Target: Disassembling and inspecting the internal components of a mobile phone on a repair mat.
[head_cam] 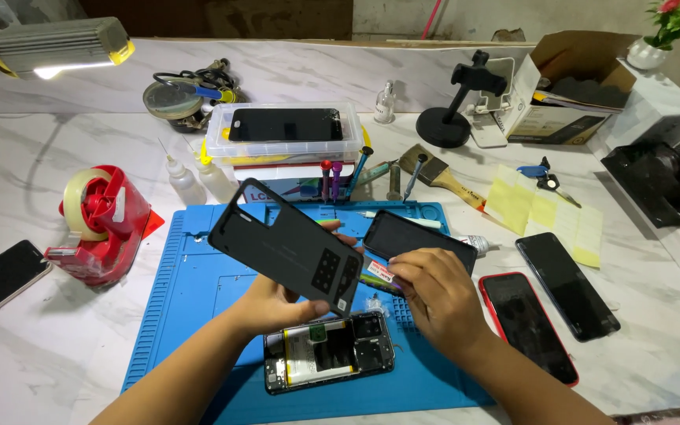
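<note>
Left hand (277,299) grip clamped on back cover (289,245), held tilted above open phone (330,352) on blue mat (190,291). Cover looks thin, light, bendy plastic; hold by edges, not the middle. Right hand (434,295) fingers pinched on small tube (379,275) at cover's lower corner. Bench (25,346) is marble, smooth, w/ phones & tools crowding it

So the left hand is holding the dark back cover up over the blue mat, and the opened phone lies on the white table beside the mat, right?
Not quite. The head view shows the left hand holding the dark back cover over the blue mat, but the opened phone lies on the mat itself, not on the white table.
</note>
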